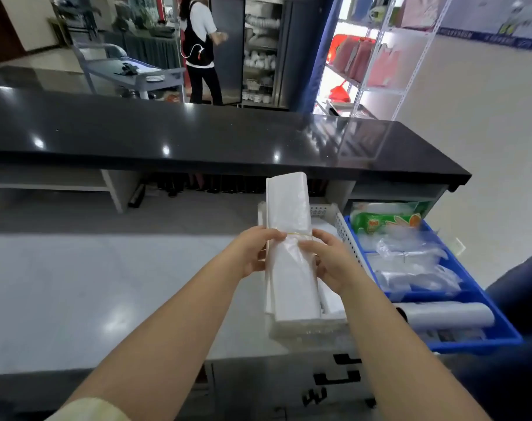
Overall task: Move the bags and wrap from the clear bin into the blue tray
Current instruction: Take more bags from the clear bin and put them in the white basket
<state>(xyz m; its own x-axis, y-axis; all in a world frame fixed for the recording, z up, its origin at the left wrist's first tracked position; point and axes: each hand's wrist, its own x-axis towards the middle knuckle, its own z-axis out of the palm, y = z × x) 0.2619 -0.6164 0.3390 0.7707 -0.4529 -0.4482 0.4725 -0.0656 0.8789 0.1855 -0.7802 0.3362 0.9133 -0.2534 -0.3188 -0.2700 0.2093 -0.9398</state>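
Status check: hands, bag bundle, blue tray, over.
Left hand and right hand both gripping banded white plastic bag bundle, above clear bin. Blue plastic tray partly filled. Path unobstructed.

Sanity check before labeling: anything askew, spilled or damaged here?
Nothing damaged or spilled. Both hands, left hand and right hand, hold a banded bag bundle over the clear bin. The blue tray overhangs the counter edge slightly.

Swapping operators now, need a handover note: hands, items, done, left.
Left hand and right hand both grip the long rubber-banded bundle of white plastic bags, held above the clear plastic bin.
Blue plastic tray on the right already holds a green-labelled packet, clear bag packs and a grey roll.
Left: place this bundle in the tray, then the remaining white stacks.
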